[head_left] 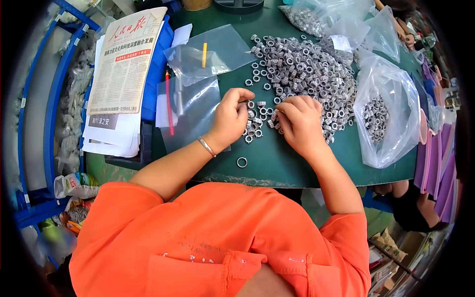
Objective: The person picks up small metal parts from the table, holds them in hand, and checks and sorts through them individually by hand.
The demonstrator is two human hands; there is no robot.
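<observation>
Single ring (pixel 242 162) lies near counter's (pixel 217 171) front edge, apart from both hands. Left hand (pixel 230 117) curls beside small ring cluster (pixel 254 123); right hand (pixel 298 119) pinched at main ring pile (pixel 309 72). Cannot tell what either grip holds.

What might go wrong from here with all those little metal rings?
The lone ring near the table's front edge might get brushed off by a forearm. The small cluster beside the left hand lies so close to the big pile that the two could mix. The plastic bag holding more rings, near the right edge, might spill if bumped.
</observation>
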